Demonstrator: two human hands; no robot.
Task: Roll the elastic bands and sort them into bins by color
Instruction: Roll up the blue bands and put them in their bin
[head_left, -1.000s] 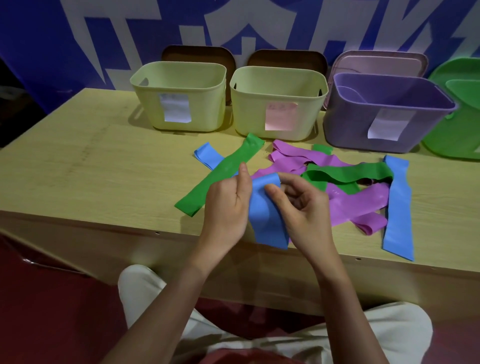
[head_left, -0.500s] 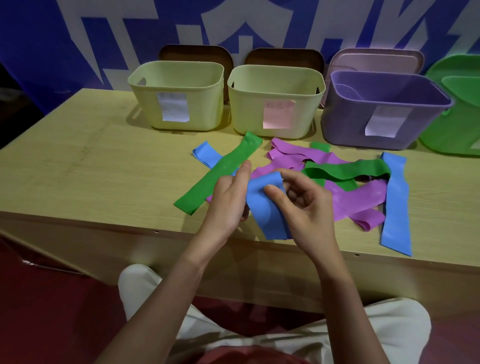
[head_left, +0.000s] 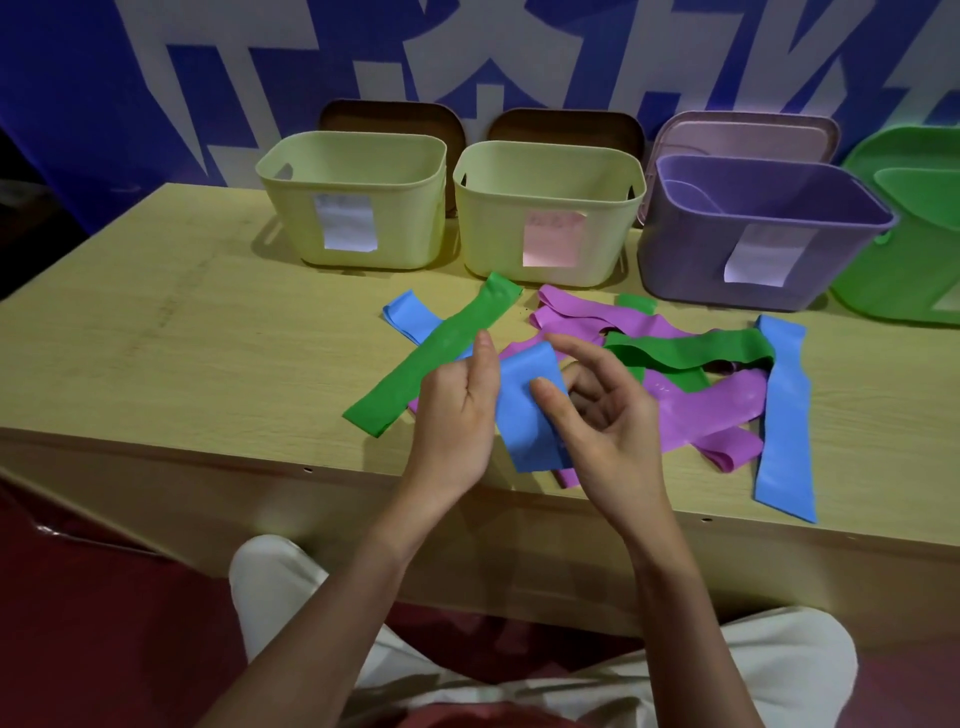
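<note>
Both hands held the blue band (head_left: 527, 410) above the table edge (head_left: 260, 447): your left hand (head_left: 457, 410) gripped one side, your right hand (head_left: 605, 415) pinched it by the thumb, evidently to start the roll.

Staged sorting station, plain wooden table (head_left: 156, 332) against a blue printed banner (head_left: 104, 104), labelled plastic bins (head_left: 353, 202) lined up in a row
</note>
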